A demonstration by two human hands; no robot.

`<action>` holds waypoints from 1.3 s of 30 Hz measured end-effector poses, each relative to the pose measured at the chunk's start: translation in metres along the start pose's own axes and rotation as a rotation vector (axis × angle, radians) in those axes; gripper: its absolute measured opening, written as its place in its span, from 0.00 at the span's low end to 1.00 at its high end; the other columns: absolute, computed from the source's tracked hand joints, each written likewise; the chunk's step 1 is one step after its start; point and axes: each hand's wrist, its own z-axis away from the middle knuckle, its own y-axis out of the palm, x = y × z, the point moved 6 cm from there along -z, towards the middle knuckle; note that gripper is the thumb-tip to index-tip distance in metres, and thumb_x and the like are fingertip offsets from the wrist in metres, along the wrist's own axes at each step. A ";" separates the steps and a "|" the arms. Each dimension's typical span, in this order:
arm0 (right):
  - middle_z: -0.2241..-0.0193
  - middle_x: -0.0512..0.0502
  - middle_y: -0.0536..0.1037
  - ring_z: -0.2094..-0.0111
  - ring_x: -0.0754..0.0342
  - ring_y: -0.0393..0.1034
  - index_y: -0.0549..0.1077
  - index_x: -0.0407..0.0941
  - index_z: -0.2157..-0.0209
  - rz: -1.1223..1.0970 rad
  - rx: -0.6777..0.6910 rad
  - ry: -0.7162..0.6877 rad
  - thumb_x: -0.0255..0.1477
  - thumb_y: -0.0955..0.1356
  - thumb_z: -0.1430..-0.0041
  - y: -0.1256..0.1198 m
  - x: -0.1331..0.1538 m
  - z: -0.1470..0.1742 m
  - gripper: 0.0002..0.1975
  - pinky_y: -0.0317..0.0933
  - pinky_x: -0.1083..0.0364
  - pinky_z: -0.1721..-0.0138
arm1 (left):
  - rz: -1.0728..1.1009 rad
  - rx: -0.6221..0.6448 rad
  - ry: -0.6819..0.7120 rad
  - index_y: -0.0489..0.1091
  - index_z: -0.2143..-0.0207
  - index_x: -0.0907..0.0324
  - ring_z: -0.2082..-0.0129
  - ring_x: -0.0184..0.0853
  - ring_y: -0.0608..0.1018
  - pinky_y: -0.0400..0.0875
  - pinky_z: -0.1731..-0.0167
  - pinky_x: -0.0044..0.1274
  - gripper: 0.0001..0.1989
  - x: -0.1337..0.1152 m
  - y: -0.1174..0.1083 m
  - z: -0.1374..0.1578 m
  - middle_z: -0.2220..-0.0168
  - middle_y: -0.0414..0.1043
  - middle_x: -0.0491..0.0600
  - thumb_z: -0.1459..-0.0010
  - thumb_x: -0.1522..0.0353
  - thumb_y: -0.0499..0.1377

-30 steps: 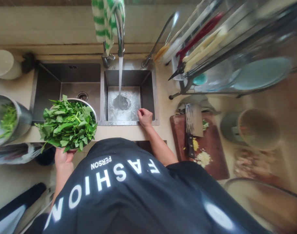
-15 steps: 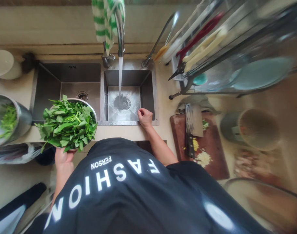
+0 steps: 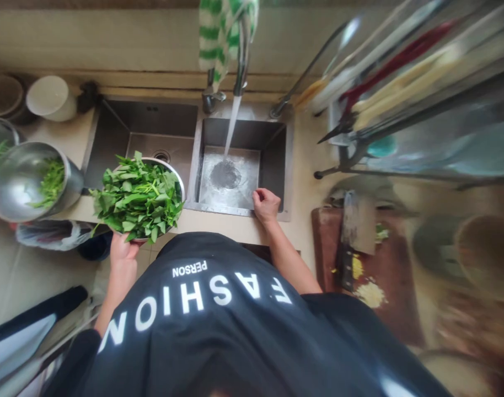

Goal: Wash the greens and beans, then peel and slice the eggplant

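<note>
At the front rim of the left sink basin, my left hand (image 3: 123, 255) grips a bowl (image 3: 178, 177) from below and in front. Green leafy vegetables (image 3: 138, 196) are heaped in it, with some leaves hanging over the rim. My right hand (image 3: 266, 204) is curled into a fist at the front right edge of the right basin (image 3: 272, 165); nothing shows in its fingers. Water (image 3: 232, 124) runs from the faucet (image 3: 242, 55) into that basin, over its drain.
A metal pot (image 3: 12, 190) with some greens stands left, pinkish shapes like fingertips at its lower edge. A white bowl (image 3: 51, 99) is behind it. On the right, a cleaver (image 3: 348, 237) lies on a cutting board (image 3: 395, 286) with chopped bits, below a dish rack (image 3: 405, 173).
The view has swung left, so the scene sits farther right and more pots show at the left. Both hands and the bowl of greens stay about the same relative to the sink.
</note>
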 end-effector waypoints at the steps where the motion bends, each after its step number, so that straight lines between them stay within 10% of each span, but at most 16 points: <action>1: 0.73 0.41 0.79 0.72 0.48 0.72 0.75 0.45 0.71 -0.007 0.002 -0.003 0.36 0.64 0.42 0.000 -0.001 0.000 0.12 0.67 0.50 0.64 | -0.005 -0.018 0.009 0.72 0.53 0.54 0.63 0.36 0.81 0.80 0.60 0.32 0.32 -0.001 0.001 0.002 0.59 0.80 0.46 0.64 0.76 0.71; 6: 0.66 0.40 0.80 0.74 0.50 0.72 0.78 0.43 0.56 -0.157 0.068 -0.082 0.42 0.68 0.42 -0.004 0.026 -0.011 0.19 0.72 0.47 0.67 | -0.020 -0.003 0.057 0.72 0.51 0.51 0.60 0.42 0.81 0.80 0.61 0.35 0.32 -0.007 0.011 0.009 0.57 0.79 0.48 0.63 0.73 0.70; 10: 0.39 0.35 0.69 0.54 0.43 0.77 0.64 0.52 0.33 -0.389 0.228 -0.356 0.53 0.75 0.50 -0.015 0.119 -0.025 0.45 0.78 0.46 0.63 | -0.018 0.014 0.097 0.73 0.52 0.53 0.65 0.40 0.80 0.80 0.66 0.32 0.33 -0.017 0.029 0.015 0.62 0.79 0.47 0.66 0.72 0.70; 17: 0.25 0.47 0.40 0.26 0.27 0.37 0.54 0.58 0.28 -0.298 0.465 -0.972 0.45 0.80 0.55 0.001 0.271 -0.021 0.56 0.49 0.24 0.34 | -0.063 0.163 0.053 0.71 0.54 0.56 0.67 0.41 0.80 0.81 0.68 0.34 0.33 -0.017 0.075 0.024 0.61 0.79 0.48 0.67 0.68 0.74; 25: 0.26 0.46 0.35 0.27 0.21 0.32 0.59 0.56 0.31 -0.151 0.472 -1.070 0.44 0.82 0.61 0.069 0.261 -0.042 0.56 0.47 0.24 0.34 | -0.111 0.272 0.283 0.70 0.50 0.56 0.46 0.46 0.78 0.79 0.51 0.34 0.32 -0.021 0.105 0.027 0.50 0.77 0.53 0.59 0.69 0.73; 33: 0.41 0.35 0.70 0.42 0.37 0.69 0.80 0.43 0.53 -0.013 0.641 -0.919 0.26 0.72 0.42 0.032 0.282 -0.052 0.14 0.62 0.38 0.41 | -0.160 0.333 0.073 0.67 0.49 0.56 0.64 0.41 0.82 0.82 0.65 0.36 0.33 -0.013 0.127 0.026 0.58 0.78 0.48 0.61 0.71 0.69; 39: 0.47 0.41 0.77 0.46 0.44 0.72 0.81 0.47 0.58 -0.218 0.572 -0.849 0.26 0.66 0.37 0.007 0.273 -0.054 0.12 0.64 0.43 0.43 | -0.160 0.345 -0.042 0.67 0.51 0.56 0.68 0.42 0.82 0.82 0.67 0.38 0.32 -0.008 0.134 0.028 0.62 0.78 0.47 0.63 0.70 0.69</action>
